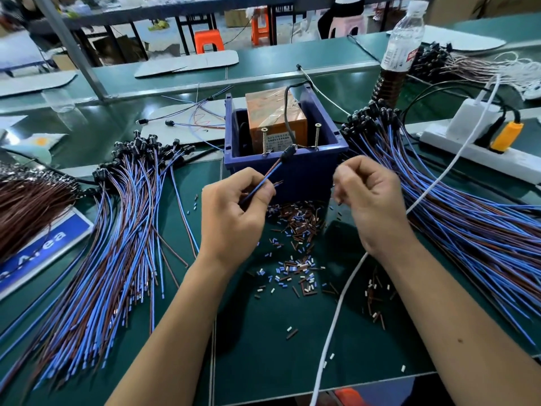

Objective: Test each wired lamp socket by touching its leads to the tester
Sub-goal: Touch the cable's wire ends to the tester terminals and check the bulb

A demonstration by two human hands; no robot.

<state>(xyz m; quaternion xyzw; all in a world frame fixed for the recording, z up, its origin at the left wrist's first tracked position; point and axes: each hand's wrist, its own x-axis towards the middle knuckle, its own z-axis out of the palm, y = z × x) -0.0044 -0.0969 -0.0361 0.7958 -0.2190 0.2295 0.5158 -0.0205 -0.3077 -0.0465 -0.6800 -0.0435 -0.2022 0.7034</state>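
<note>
Factory assembly line: long green workbenches (292,332), heaped wired sockets (126,177), plastic stools (208,40).

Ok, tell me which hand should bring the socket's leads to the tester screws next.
Left, probably. The left hand already pinches the blue-and-brown wired black lamp socket, just below the two upright metal screws at the blue plastic bin's rim. The right hand looks curled with nothing visibly held.

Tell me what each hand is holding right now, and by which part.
The left hand pinches one wired socket by its blue and brown leads, well below the socket. The right hand is curled; whether it holds anything cannot be told.
</note>
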